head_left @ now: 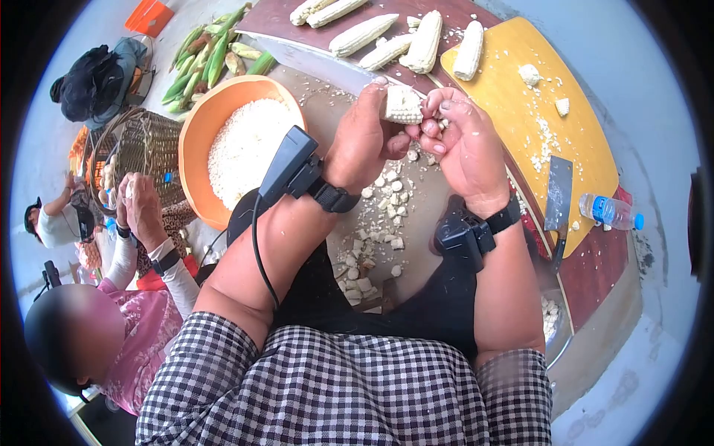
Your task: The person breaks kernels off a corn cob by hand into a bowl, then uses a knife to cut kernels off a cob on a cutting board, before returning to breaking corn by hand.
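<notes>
My left hand [363, 140] is closed around a short piece of white corn cob [402, 106], with rows of kernels still on its lower side. Close against the cob's right end, my right hand [470, 141] has its fingers curled in a pinch, and a few pale corn kernels [444, 123] show between them. Both hands are over the gap between my knees, beside the table edge. Below them, broken cob pieces [388, 195] lie scattered on the floor. An orange basin [191, 141] full of loose kernels [249, 145] stands left of my left hand.
Several peeled cobs [364, 35] lie on the dark red table [494, 11]. A yellow cutting board [587, 141] bears a cleaver [558, 197] and cob bits; a water bottle [610, 212] lies beside it. Unhusked corn [208, 56], a wicker basket [152, 137] and a co-worker [141, 327] are at left.
</notes>
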{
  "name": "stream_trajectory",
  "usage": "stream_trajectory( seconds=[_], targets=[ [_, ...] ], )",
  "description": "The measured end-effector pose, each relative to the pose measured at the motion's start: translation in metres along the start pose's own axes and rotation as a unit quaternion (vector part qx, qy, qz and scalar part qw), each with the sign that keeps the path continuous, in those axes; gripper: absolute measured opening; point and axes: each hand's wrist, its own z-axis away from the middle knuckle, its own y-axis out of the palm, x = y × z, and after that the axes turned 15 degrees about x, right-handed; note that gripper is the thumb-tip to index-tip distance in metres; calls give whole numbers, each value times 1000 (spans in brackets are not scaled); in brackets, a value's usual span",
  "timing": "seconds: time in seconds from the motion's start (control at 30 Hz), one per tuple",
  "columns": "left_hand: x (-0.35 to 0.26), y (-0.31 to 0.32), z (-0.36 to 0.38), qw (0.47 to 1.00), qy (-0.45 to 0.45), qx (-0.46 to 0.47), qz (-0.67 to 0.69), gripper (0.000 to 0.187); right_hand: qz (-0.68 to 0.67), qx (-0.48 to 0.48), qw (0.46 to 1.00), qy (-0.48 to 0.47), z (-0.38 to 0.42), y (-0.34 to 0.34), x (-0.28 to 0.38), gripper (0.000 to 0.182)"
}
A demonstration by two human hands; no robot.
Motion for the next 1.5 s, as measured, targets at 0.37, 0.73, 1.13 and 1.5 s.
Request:
stream_trajectory(
  seconds=[0.37, 0.73, 1.13, 1.5],
  targets=[
    [-10, -2, 5, 999, -45, -2, -9, 39, 327, 47, 942, -56, 4, 7, -6, 20],
    [1, -6, 2, 976, 83, -62, -192, 34, 207, 11, 975, 76, 6, 11, -11, 17],
    [6, -1, -1, 965, 144, -121, -181, 34, 157, 12, 981, 111, 3, 7, -17, 10],
    [12, -6, -4, 966, 91, -174, -167, 35, 244, -25, 965, 91, 6, 9, -28, 9]
  ],
)
